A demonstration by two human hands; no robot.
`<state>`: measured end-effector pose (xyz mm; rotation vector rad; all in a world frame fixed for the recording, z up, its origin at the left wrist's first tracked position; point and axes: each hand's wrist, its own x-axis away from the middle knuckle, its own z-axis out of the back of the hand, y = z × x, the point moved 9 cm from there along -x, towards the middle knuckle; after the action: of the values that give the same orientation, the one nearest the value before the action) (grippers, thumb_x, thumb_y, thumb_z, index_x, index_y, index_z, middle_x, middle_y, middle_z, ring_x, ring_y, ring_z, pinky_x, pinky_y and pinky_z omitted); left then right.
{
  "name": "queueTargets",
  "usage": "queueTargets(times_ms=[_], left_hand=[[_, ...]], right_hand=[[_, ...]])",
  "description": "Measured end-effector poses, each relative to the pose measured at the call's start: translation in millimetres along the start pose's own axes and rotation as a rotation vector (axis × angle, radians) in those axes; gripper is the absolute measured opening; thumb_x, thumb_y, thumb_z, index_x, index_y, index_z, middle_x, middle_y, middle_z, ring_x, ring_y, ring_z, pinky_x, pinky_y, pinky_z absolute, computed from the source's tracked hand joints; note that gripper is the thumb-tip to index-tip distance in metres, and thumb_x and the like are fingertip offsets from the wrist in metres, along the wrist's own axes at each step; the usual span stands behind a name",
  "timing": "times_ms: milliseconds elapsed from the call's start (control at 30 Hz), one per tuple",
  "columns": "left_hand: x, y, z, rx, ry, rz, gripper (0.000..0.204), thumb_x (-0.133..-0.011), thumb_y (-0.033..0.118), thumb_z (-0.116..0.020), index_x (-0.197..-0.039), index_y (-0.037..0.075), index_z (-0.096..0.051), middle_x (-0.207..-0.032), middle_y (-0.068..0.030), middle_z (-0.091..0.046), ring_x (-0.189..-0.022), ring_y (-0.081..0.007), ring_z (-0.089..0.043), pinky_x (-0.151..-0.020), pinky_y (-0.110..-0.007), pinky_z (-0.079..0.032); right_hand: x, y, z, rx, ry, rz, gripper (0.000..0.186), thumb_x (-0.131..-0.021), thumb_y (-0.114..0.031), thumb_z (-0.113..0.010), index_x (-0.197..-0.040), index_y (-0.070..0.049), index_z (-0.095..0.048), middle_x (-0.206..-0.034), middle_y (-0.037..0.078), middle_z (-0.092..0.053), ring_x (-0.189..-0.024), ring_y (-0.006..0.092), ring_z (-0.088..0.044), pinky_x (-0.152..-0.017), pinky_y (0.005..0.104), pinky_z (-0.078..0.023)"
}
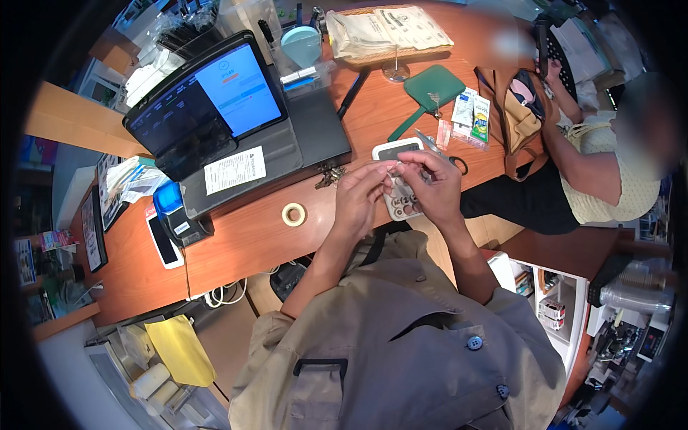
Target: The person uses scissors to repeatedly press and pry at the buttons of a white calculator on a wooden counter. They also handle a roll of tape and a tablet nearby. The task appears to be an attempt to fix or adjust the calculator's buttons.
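Note:
Above the front edge of the wooden counter, my left hand (357, 198) and my right hand (438, 188) meet, fingertips pinched together. Between them is a small pale thing (395, 169), too small to name. Beneath my fingers lies a white calculator (403, 209) with round keys, partly hidden by my hands. Just beyond my right hand is a pair of scissors (460, 165) with black handles, its middle covered by that hand. A bunch of keys (331, 175) lies left of my left hand, and a roll of tape (293, 214) sits farther left.
A lit touchscreen terminal (236, 89) with a receipt (236, 170) stands left. A white phone (165, 241) lies before it. Farther off are a green pouch (435, 87), small packets (479, 118) and a basket of paper bags (390, 32). At right, another person holds a brown bag (517, 132).

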<state>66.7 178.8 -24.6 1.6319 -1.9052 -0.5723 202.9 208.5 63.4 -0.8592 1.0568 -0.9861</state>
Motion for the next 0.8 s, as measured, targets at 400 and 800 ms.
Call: queueTargets(times_ms=[400,800], left_hand=[[5,10,-16,-0.341,0.028,-0.176,0.031,-0.102,0.003,-0.059,-0.13,-0.007,-0.07,-0.12,-0.0071,-0.066,-0.09,-0.0112,-0.06,-0.083,-0.025,-0.05],[6,11,-22,-0.385,0.014,-0.229,0.038,-0.098,0.0,-0.062,-0.136,0.001,-0.07,-0.127,-0.0051,-0.062,-0.089,-0.0089,-0.058,-0.081,-0.025,-0.049]], right_hand=[[8,10,12,0.043,0.13,-0.05,0.007,-0.091,-0.005,-0.077,-0.094,0.001,-0.074,-0.078,0.003,-0.07,-0.066,0.0078,-0.062,-0.062,0.0256,-0.05],[4,-5,6,0.07,0.089,-0.017,0.011,-0.094,-0.009,-0.077,-0.097,0.001,-0.075,-0.08,0.005,-0.072,-0.069,0.0092,-0.064,-0.063,0.0266,-0.051]])
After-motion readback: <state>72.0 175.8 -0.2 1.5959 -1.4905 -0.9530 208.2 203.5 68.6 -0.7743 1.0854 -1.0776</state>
